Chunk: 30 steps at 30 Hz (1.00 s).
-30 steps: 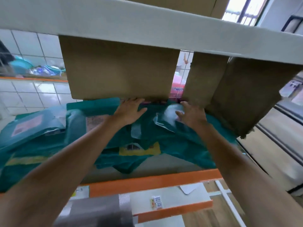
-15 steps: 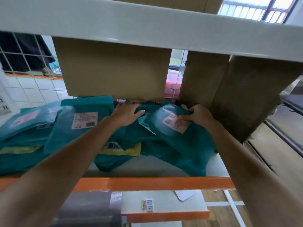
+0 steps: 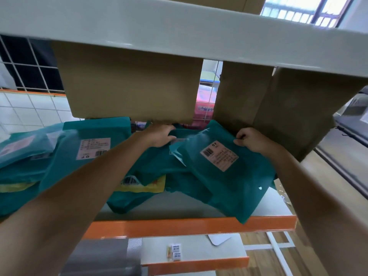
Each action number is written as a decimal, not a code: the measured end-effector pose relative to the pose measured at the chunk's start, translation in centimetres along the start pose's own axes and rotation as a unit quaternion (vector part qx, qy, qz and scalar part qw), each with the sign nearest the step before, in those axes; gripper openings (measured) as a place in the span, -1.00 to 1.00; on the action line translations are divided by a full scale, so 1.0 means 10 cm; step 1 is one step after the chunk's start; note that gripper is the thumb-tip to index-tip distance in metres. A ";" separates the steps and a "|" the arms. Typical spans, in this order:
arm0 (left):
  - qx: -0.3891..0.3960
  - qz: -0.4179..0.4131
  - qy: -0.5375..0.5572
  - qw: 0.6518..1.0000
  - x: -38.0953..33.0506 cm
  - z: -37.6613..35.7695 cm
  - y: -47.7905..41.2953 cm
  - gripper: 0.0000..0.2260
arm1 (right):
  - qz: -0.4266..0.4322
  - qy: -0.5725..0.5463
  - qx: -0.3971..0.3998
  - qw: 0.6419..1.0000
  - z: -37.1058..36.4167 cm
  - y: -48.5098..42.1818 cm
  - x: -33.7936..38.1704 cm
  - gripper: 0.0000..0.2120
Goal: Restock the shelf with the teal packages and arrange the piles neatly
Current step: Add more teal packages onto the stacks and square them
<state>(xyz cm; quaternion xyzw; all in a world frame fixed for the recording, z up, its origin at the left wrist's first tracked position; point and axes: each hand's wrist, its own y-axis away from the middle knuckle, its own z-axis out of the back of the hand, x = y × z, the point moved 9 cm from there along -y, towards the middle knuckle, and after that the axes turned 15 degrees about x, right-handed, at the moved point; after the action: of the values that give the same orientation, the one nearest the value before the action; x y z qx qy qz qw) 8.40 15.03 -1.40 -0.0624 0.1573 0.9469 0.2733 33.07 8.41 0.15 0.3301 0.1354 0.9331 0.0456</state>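
My right hand (image 3: pixel 253 140) pinches the top edge of the labelled teal package (image 3: pixel 223 176), which lies tilted on the shelf (image 3: pixel 179 208), one corner over its orange rail (image 3: pixel 179 226). My left hand (image 3: pixel 159 135) rests on the teal pile (image 3: pixel 159 164) beside it; whether it grips, I cannot tell.

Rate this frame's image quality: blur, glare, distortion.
Head view: the wide-angle lens bends the upper shelf beam; the window at top right is blown out; teal packages at the left edge smear soft; the label on the package the right hand pinches is fairly sharp, its print unreadable.
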 end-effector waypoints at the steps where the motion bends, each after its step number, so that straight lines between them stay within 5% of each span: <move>1: 0.023 -0.008 0.015 1.000 -0.03 -0.03 -0.04 -0.57 | -0.001 -0.009 0.003 1.000 0.02 0.01 -0.02 -0.90; 6: 0.116 -0.018 0.041 0.992 -0.12 -0.12 -0.24 -0.34 | 0.018 -0.044 0.043 0.998 0.07 0.14 0.00 -0.93; 9: 0.103 -0.027 0.066 0.992 -0.08 -0.05 -0.34 -0.22 | 0.029 -0.044 0.055 0.997 0.10 0.27 0.07 -0.88; 14: 0.145 -0.016 0.084 0.986 -0.07 -0.06 -0.45 -0.24 | 0.022 -0.016 0.044 0.999 0.13 0.37 0.09 -0.86; 18: 0.170 -0.017 0.097 0.980 -0.13 0.01 -0.43 -0.48 | 0.032 -0.005 0.032 0.999 0.17 0.41 0.12 -0.89; 23: 0.086 -0.075 0.135 0.984 -0.15 0.33 -0.21 -0.87 | 0.062 -0.014 0.036 0.997 0.16 0.50 0.21 -0.90; 30: 0.020 -0.053 0.173 0.983 0.06 0.56 0.48 -0.81 | 0.100 0.007 0.063 0.993 -0.03 0.56 0.51 -0.89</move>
<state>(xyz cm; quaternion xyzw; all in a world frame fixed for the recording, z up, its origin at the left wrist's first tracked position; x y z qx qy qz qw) 5.17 13.35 4.98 -0.2280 0.2175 0.9027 0.2931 28.91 3.84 4.60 0.3378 0.1605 0.9248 -0.0694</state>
